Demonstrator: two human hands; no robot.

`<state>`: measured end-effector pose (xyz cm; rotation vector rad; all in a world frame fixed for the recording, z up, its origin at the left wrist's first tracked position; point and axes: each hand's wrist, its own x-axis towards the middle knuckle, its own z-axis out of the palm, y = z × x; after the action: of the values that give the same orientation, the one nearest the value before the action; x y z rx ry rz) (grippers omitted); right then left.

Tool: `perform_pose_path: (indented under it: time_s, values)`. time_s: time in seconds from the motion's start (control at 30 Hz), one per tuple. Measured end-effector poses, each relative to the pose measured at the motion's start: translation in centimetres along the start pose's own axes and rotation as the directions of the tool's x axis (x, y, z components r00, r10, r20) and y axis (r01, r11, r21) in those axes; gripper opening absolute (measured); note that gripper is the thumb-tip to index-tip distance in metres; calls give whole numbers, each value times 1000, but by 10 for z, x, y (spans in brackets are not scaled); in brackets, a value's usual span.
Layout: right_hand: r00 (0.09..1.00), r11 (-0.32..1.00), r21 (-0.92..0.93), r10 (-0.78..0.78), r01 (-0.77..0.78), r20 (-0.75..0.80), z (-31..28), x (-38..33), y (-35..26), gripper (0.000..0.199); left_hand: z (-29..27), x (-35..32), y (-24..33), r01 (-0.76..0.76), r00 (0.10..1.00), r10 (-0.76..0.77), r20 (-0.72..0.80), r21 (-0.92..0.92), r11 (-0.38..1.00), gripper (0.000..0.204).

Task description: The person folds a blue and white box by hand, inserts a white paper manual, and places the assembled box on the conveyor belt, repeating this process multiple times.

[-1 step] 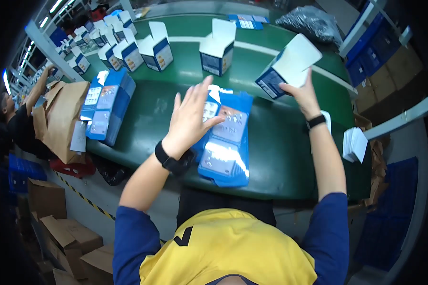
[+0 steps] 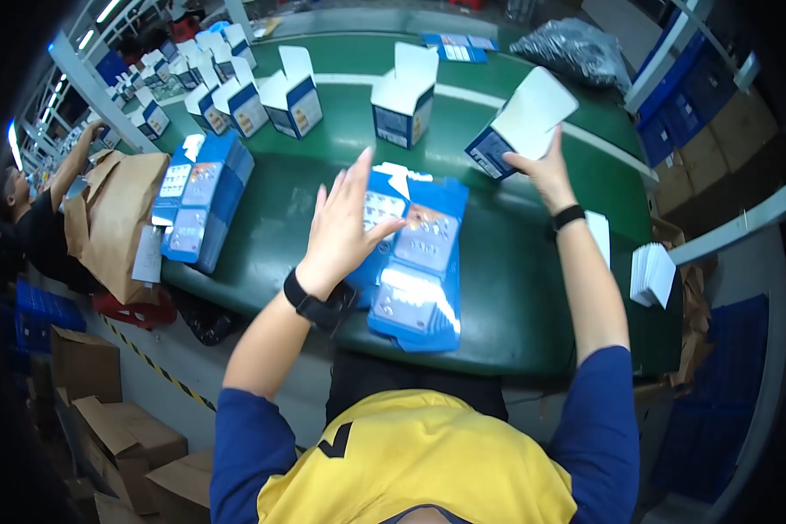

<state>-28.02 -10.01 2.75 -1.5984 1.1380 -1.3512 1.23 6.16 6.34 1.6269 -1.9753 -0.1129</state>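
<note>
My right hand grips the side of a blue and white carton by its near right edge. The carton is tilted, and its white top flap stands up. My left hand is open, its fingers stretched out and pointing away from me. It hovers over the left side of a stack of flat, unfolded blue cartons and hides part of it; I cannot tell if it touches them. Beyond that stack, an upright carton with its flap raised stands on the green belt.
More open cartons stand at the far left. Another flat-carton stack lies beside a brown paper bag, near a co-worker. White folded sheets sit at the right edge. A grey plastic bag lies at the back.
My right hand and the carton in it have shifted slightly left. My left hand has also moved a little left, and its fingers stay stretched out.
</note>
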Motion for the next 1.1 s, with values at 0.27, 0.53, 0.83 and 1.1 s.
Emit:
perform_pose_path:
  time_s: [0.27,0.53,0.83,1.1]
  values:
    - [953,946,-125,303,-300,4,48,-3,26,110,36,-54,-62,539,838,-323,439,-759,366,109]
    - [766,590,489,484,-642,423,117,-179,-73,53,15,-57,-66,556,831,-157,534,-796,240,87]
    - [756,486,579,424,-655,499,232,-188,-74,66,-51,-74,-140,565,805,-424,415,-754,335,77]
    - [757,712,361,366,-602,541,232,-174,-71,90,-73,-74,-133,463,879,-442,179,-103,880,81]
